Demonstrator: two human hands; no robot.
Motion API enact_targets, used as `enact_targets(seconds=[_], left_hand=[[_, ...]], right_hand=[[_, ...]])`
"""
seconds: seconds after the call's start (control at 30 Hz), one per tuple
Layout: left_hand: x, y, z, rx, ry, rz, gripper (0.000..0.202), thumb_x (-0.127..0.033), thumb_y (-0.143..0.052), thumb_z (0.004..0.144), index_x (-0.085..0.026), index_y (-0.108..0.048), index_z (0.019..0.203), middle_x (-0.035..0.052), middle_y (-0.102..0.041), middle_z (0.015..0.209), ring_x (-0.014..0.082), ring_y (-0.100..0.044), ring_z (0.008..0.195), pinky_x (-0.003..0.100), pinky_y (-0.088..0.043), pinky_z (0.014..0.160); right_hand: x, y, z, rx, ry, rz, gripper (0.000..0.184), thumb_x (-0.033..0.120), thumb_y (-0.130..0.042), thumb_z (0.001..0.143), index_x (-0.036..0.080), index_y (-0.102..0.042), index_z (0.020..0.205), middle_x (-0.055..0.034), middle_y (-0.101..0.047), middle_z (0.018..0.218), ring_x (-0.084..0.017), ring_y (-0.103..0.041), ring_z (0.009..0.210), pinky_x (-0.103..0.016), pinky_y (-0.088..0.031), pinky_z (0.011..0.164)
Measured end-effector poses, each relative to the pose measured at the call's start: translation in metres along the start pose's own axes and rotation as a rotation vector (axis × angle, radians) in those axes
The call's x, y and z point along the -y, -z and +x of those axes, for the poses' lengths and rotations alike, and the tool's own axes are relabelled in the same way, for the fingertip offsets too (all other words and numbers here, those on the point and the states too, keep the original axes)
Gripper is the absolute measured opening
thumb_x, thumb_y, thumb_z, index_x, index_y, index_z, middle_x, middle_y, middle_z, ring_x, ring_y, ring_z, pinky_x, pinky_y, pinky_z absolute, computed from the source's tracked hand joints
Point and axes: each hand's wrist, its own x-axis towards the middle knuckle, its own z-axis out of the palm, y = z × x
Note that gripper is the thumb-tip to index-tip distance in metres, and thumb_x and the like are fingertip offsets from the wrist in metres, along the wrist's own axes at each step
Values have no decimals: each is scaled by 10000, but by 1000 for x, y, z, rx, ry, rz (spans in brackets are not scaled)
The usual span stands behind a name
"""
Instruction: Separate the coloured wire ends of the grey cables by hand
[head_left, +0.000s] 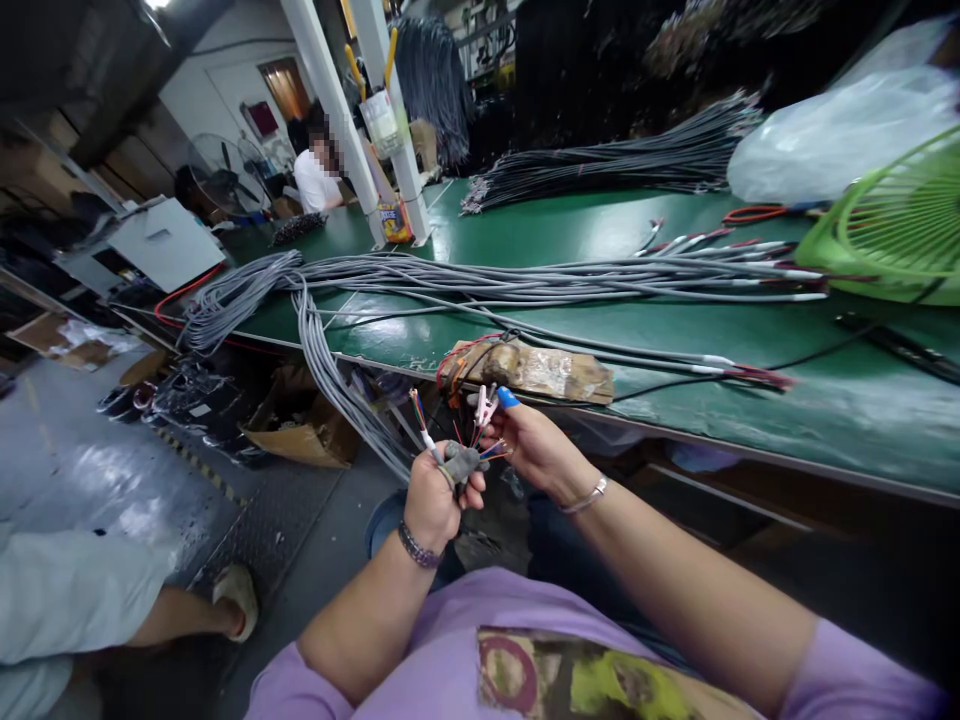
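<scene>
My left hand (437,500), with grey covers on some fingertips, is closed around the end of a grey cable (428,440). Thin coloured wires (417,408) fan out of a white sleeve above it, and more coloured wires (495,452) stick out on the right side of the grip. Close beside it, my right hand (536,450) wears a blue cover on the thumb. Its thumb and fingers are pinched on a small pinkish-white clip-like piece (484,407). Just behind both hands, a wooden block (555,372) with dark and orange parts lies at the bench edge.
Long grey cables (450,275) stretch across the green bench (600,225), some drooping over its front edge. Farther back lies a dark cable bundle (607,150). A green fan (892,225) and plastic bag (847,135) stand right. One person (315,175) sits behind; another's leg (180,610) shows left.
</scene>
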Motion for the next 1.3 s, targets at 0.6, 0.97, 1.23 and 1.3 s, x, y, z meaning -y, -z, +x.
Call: enact_targets(seconds=[0.6,0.97,1.23,1.3], left_hand=[[4,1,16,42,86,19,332,-390,-736,610,-150,-507,597,-10,-582,461,67,-469,299,166,-250,301],[6,1,-1,20,-4,77,337,-405,-722,667,-145,-522,588,2,-598,486,72,-493,316,172,-219,314],[7,-6,-2,-89,-84,31,297,-395,-724,669,-151,-554,676,-15,-608,509,68,-501,339,168,-240,331],[7,-9,-1,-94,-76,32,303,-400,-724,663,-152,-549,668,-15,-605,504,69,-502,338,168,-233,331]], right_hand=[[-4,-7,11,-75,-8,139,295,439,-770,686,167,-656,695,3,-635,625,-99,-554,562,-216,-483,551],[3,-6,-2,-1,-138,136,332,512,-616,805,182,-657,802,-25,-664,711,-113,-563,566,-243,-499,555],[0,-7,-5,-6,-24,48,292,446,-710,739,158,-663,745,-9,-633,659,-101,-522,554,-238,-450,542],[-3,-4,-4,-19,18,0,371,533,-683,735,163,-660,715,-13,-621,633,-110,-520,550,-250,-442,541]])
